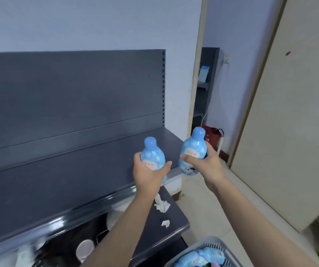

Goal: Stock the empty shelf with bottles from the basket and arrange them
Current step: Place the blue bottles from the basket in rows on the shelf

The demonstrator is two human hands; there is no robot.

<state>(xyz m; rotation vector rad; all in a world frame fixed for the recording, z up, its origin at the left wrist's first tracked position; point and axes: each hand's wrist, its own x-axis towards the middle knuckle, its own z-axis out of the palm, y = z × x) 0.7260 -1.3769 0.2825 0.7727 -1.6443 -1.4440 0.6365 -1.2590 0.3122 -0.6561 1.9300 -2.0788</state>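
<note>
The left hand has its fingers curled round a blue bottle, held over the grey shelf at its 3 o'clock end. The right hand grips a second blue bottle, tilted toward 1 o'clock. The basket of more bottles sits at 5 o'clock.

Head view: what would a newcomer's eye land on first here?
Two bright blue bottles held up mid-picture: the left bottle in the left hand, the right bottle in the right hand. Behind them runs the dark grey shelf; the basket of more bottles sits bottom right.
</note>
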